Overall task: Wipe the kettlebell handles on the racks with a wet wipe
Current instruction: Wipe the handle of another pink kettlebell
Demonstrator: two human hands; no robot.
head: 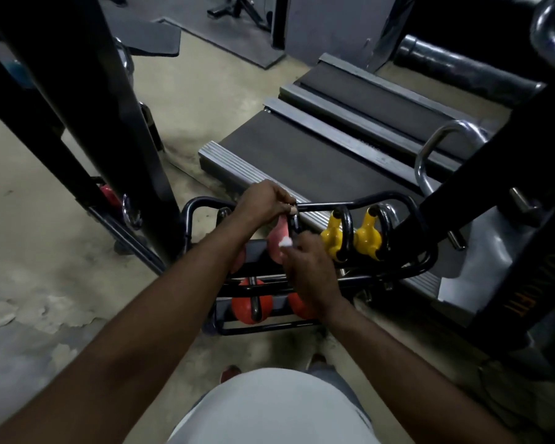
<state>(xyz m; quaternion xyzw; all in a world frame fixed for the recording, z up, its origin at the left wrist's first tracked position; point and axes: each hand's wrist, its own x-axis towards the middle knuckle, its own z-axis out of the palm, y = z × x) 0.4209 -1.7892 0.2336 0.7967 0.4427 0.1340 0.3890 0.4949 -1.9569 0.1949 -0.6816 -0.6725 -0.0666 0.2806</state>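
While the left hand (263, 203) curls its fingers round the top of the dark metal handle (294, 223) of the pink kettlebell (277, 240), the right hand (308, 267) pinches a crumpled white wet wipe (285, 243) in its fingertips, touching that kettlebell just below the handle. Both hands sit close together at the upper tier of the black tubular steel rack (189, 219). Two yellow kettlebells (332, 241) stand to the right; red kettlebells (249, 304) occupy the near, lower tier.
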